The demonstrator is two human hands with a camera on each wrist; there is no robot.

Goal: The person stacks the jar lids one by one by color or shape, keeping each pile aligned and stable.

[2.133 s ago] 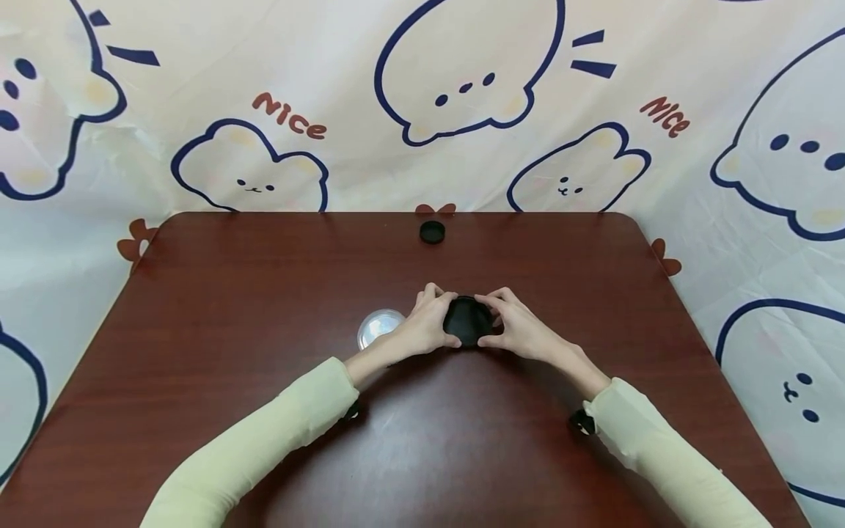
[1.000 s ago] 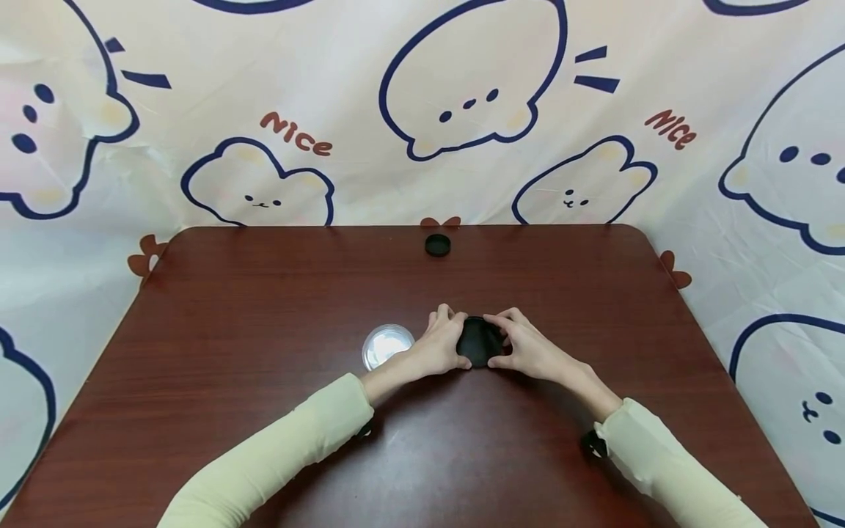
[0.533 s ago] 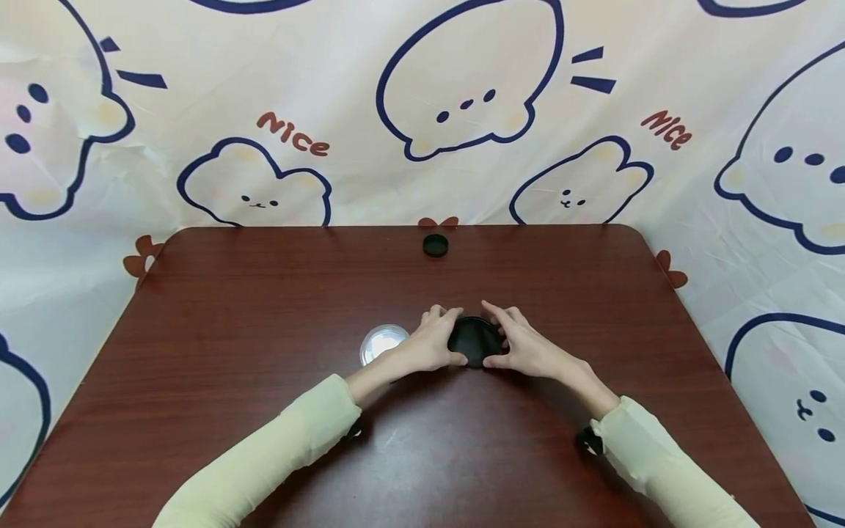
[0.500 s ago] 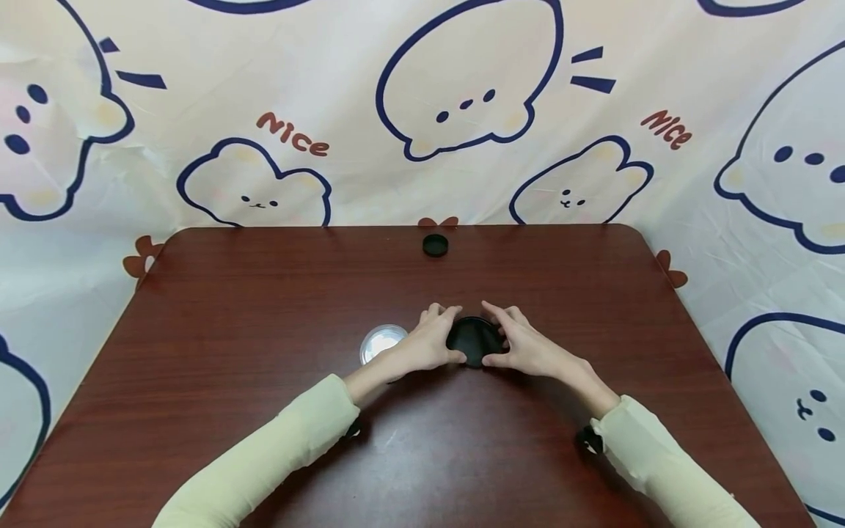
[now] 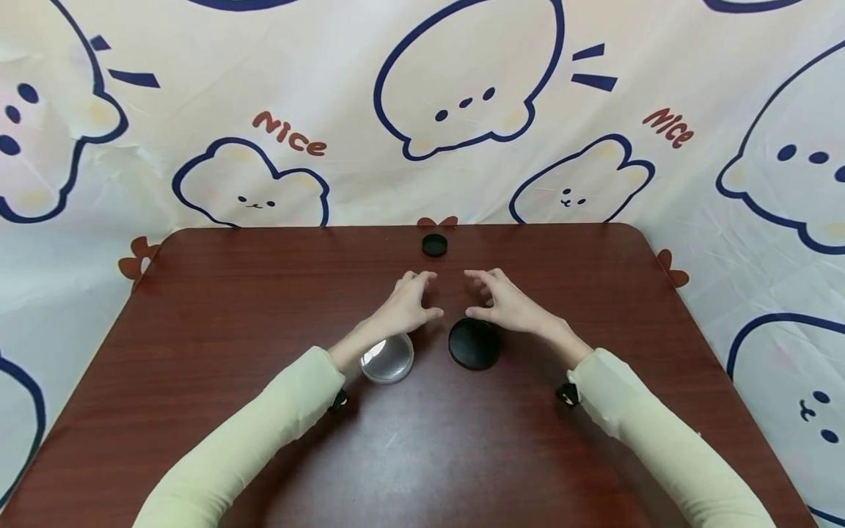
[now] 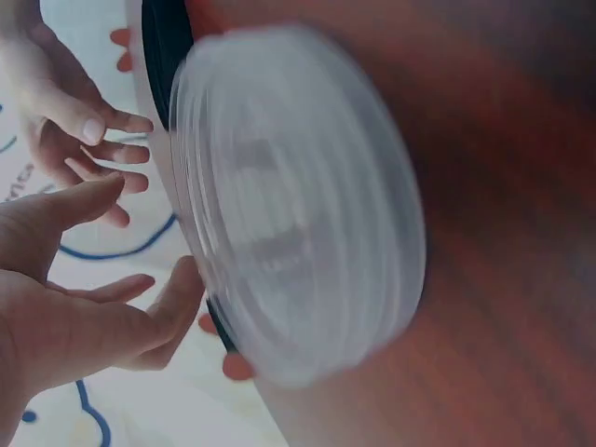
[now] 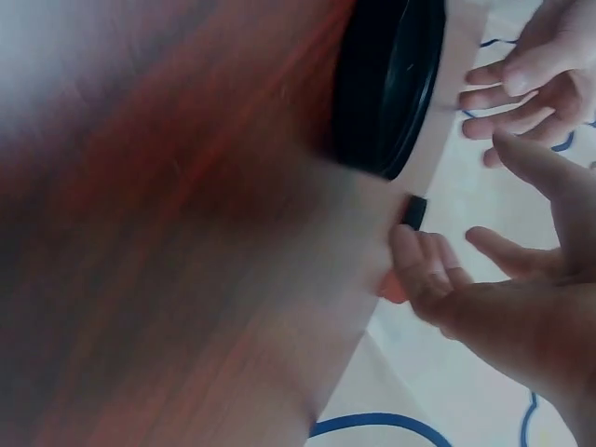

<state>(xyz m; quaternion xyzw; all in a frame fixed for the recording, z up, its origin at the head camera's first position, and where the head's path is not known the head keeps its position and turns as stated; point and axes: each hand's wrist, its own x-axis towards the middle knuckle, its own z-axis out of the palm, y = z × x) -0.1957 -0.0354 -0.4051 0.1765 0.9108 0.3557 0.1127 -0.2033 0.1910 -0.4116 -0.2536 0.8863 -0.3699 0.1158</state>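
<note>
In the head view a black, shallow round dish-like piece [image 5: 474,346] lies on the table, its raised rim showing in the right wrist view. Just beyond it hangs my right hand [image 5: 507,304], fingers spread and nothing between them. My left hand [image 5: 404,306] is likewise spread, a little apart from the right, and holds nothing. Beneath the left wrist sits a clear round plastic container [image 5: 389,362], partly covered by the forearm. It fills the middle of the left wrist view, blurred. Farther back stands a small black round cap-like piece [image 5: 434,245].
The brown wooden table [image 5: 251,308] ends at a far edge close behind the small black piece. A white cloth [image 5: 370,191] with cartoon drawings hangs behind and along the sides.
Both hands have let go of the black dish-like piece, moved forward past it and drawn apart. The piece now lies on the table in full view, and more of the clear container shows.
</note>
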